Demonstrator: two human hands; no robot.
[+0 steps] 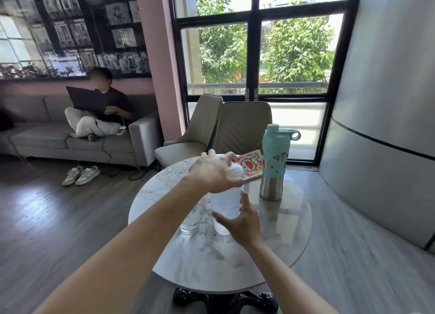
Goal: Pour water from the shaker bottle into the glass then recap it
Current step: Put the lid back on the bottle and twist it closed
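A translucent white shaker bottle (224, 205) stands upright on the round marble table (270, 255). My left hand (215, 171) is clamped over its white cap from above. My right hand (243, 222) is at the bottle's lower right side, fingers spread around the body, the thumb in front of it; whether it touches is unclear. A clear glass (189, 223) stands just left of the bottle, partly hidden by my left forearm; it looks to hold some water.
A steel bottle with a teal lid and sleeve (274, 163) stands at the table's back right. A colourful cartoon-print book (250, 164) lies behind the shaker. Two beige chairs (242, 128) stand beyond the table. A person sits on a grey sofa (70, 139) at left.
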